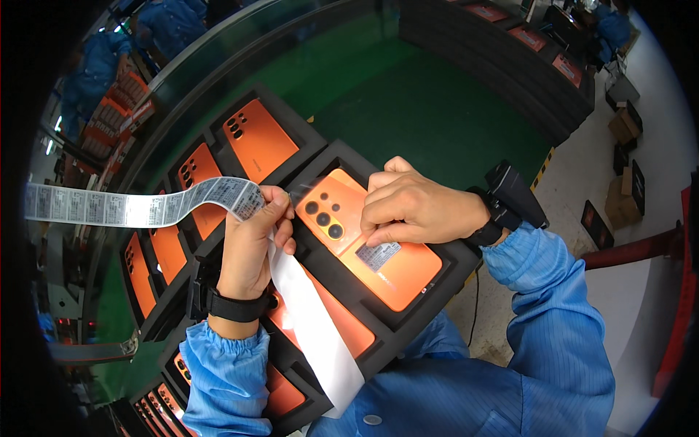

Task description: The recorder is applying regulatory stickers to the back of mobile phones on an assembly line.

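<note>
My left hand (251, 237) is closed, pinching a strip of printed silver labels (131, 210) that stretches away to the left. White backing tape (313, 328) hangs from that hand toward my lap. My right hand (419, 207) has its fingers curled down at the edge of a single silver label (380, 255), which lies on the back of an orange phone (400, 282). The fingertips partly hide that edge. This phone, with its round camera lenses, lies lens side up in a slot of a black foam tray (408, 329). Another orange phone (353, 324) lies beside it, partly under the tape.
A second foam tray (309, 135) with several orange phones stands at the left on a green conveyor surface (349, 95). Stacked black trays (495, 73) rise at the far right. Cardboard boxes (622, 200) sit on the floor. People in blue work at the upper left.
</note>
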A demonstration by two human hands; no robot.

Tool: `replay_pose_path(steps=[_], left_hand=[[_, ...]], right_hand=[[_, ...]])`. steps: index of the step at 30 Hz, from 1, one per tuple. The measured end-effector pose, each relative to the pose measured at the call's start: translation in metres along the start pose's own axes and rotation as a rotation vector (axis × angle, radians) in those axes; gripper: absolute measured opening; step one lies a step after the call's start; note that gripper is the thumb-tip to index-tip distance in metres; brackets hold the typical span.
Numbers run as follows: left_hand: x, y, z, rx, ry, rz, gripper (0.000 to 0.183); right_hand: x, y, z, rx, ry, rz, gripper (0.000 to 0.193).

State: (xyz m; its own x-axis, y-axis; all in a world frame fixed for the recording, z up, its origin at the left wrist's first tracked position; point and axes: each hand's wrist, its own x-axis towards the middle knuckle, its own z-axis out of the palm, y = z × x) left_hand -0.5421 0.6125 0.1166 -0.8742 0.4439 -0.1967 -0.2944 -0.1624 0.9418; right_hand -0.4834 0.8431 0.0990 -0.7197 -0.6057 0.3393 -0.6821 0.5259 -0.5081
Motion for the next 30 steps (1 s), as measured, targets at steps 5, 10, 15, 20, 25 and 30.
replay_pose_path(steps=[5,10,15,20,25,30], left_hand=[[0.0,0.0,0.001,-0.002,0.0,0.004,0.009],[-0.001,-0.001,0.0,-0.003,-0.001,0.009,0.008],[-0.001,-0.001,0.003,0.006,0.008,0.017,0.008],[-0.001,-0.003,0.003,-0.038,0.005,0.017,0.008],[0.004,-0.007,-0.004,-0.311,0.011,0.143,0.01],[0.006,-0.012,-0.01,-0.422,-0.054,0.13,0.008]], right_hand=[[0.0,0.0,-0.001,0.006,-0.013,0.0,0.009],[0.0,-0.001,0.0,-0.022,-0.027,0.0,0.009],[-0.002,-0.003,0.001,-0.079,-0.014,-0.03,0.01],[-0.001,-0.027,0.0,-0.379,-0.049,-0.014,0.02],[0.006,-0.034,0.01,-0.641,0.073,0.051,0.034],[0.005,-0.036,0.013,-0.802,0.099,0.156,0.04]])
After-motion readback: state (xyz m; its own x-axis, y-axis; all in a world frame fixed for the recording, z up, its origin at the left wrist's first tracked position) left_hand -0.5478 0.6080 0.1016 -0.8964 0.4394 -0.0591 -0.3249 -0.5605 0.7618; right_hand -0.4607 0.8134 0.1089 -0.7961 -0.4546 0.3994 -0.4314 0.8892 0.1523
